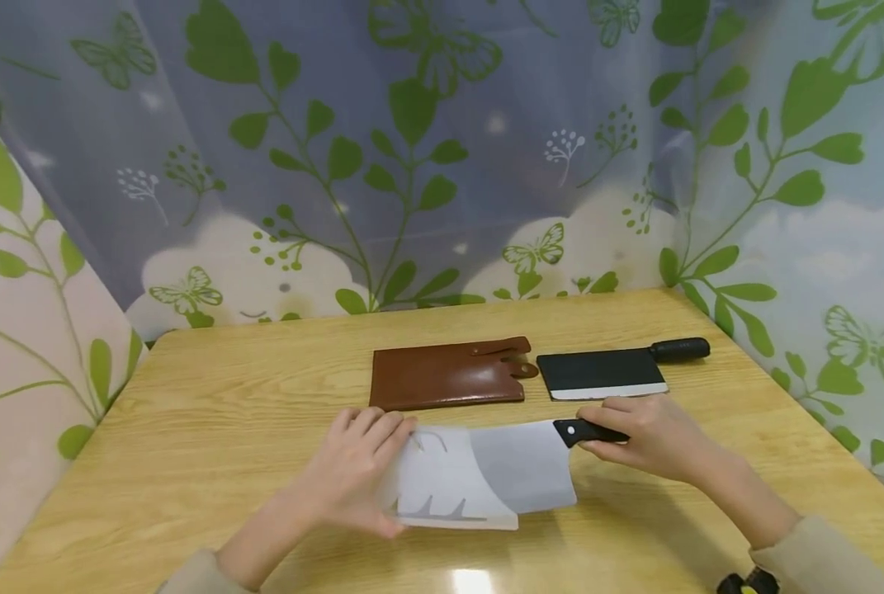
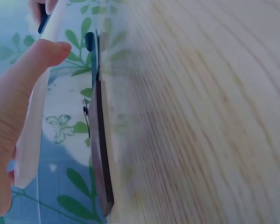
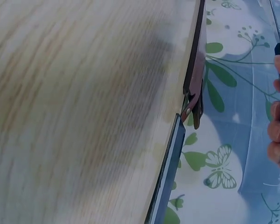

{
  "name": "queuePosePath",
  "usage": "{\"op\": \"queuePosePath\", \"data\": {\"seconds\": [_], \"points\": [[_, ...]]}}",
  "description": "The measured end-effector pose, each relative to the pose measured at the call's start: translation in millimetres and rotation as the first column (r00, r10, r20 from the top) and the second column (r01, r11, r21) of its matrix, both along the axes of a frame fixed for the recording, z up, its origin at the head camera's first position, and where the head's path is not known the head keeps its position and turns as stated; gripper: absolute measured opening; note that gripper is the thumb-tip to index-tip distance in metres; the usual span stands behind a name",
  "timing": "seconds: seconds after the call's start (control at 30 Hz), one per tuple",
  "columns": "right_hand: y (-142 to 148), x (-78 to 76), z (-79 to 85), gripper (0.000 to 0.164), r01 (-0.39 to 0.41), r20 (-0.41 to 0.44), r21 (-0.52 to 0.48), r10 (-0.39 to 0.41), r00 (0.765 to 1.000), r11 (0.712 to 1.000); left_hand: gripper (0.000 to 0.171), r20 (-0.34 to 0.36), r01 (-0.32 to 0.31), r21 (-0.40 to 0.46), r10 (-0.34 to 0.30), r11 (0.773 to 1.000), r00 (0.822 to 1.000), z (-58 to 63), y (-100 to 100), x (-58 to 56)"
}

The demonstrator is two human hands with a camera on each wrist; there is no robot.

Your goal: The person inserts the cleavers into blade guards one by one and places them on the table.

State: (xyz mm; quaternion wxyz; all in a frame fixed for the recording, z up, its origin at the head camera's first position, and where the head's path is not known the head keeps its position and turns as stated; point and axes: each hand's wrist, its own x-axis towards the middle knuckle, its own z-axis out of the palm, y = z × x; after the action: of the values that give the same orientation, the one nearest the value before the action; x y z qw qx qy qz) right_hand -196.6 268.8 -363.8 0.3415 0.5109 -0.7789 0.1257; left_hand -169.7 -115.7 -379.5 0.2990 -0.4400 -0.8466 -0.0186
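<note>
A cleaver (image 1: 527, 466) with a grey blade and black handle is held over the front of the table. My right hand (image 1: 653, 437) grips its handle, fingers curled round it in the right wrist view too. Over the far half of the blade lies a white sleeve (image 1: 442, 487) with grey markings. My left hand (image 1: 360, 474) holds that sleeve at its left end, thumb below and fingers on top. In the left wrist view the sleeve (image 2: 30, 140) appears edge-on, raised off the table. How far the blade reaches inside is hidden.
Behind the hands, a brown leather sheath (image 1: 442, 375) lies flat on the wooden table (image 1: 211, 412). Right of it lies a black-bladed cleaver (image 1: 601, 371), its handle pointing right. A leaf-patterned curtain (image 1: 427, 165) rises behind the table's back edge.
</note>
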Motion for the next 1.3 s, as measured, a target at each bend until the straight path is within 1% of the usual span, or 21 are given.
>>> {"op": "queuePosePath", "data": {"seconds": [0.1, 0.3, 0.37, 0.5, 0.63, 0.8, 1.0, 1.17, 1.3], "points": [[-4, 3.9, 0.2, 0.042, 0.023, 0.000, 0.003, -0.023, 1.000, 1.000, 0.109, 0.011, 0.003, -0.006, -0.003, 1.000, 1.000, 0.4, 3, -0.1], [-19, 7.5, -0.5, 0.040, 0.036, 0.018, 0.010, -0.036, 0.999, 0.999, 0.109, 0.054, -0.002, -0.021, 0.003, 1.000, 0.999, 5.5, 15, -0.4], [-21, 8.8, -1.3, 0.042, 0.049, 0.021, -0.002, -0.049, 0.999, 0.999, 0.108, 0.051, -0.010, -0.025, 0.012, 1.000, 0.999, 6.1, 16, 0.3], [-23, 11.3, -1.8, 0.042, 0.075, 0.028, 0.006, -0.075, 0.997, 0.997, 0.108, 0.047, -0.022, -0.043, 0.024, 0.999, 0.999, 5.2, 17, 0.9], [-24, 12.6, -0.5, 0.039, 0.084, 0.039, 0.021, -0.085, 0.996, 0.996, 0.108, 0.049, -0.013, -0.027, 0.014, 1.000, 0.999, 3.6, 17, 0.0], [-25, 14.2, 0.8, 0.041, 0.093, 0.032, 0.017, -0.093, 0.995, 0.996, 0.107, 0.051, -0.019, -0.037, 0.021, 0.999, 0.999, 2.3, 18, -0.7], [-33, 14.5, -2.0, 0.043, 0.093, 0.080, 0.015, -0.094, 0.992, 0.996, 0.108, 0.073, -0.023, -0.035, 0.025, 0.999, 0.997, 5.1, 27, -1.4], [-36, 15.9, -4.6, 0.045, 0.114, 0.079, 0.017, -0.115, 0.990, 0.993, 0.108, 0.092, -0.040, -0.055, 0.044, 0.998, 0.995, 6.7, 29, -1.5], [-37, 16.3, -4.9, 0.046, 0.125, 0.096, 0.022, -0.127, 0.987, 0.992, 0.108, 0.086, -0.038, -0.057, 0.043, 0.998, 0.995, 7.0, 29, -2.3]]}}
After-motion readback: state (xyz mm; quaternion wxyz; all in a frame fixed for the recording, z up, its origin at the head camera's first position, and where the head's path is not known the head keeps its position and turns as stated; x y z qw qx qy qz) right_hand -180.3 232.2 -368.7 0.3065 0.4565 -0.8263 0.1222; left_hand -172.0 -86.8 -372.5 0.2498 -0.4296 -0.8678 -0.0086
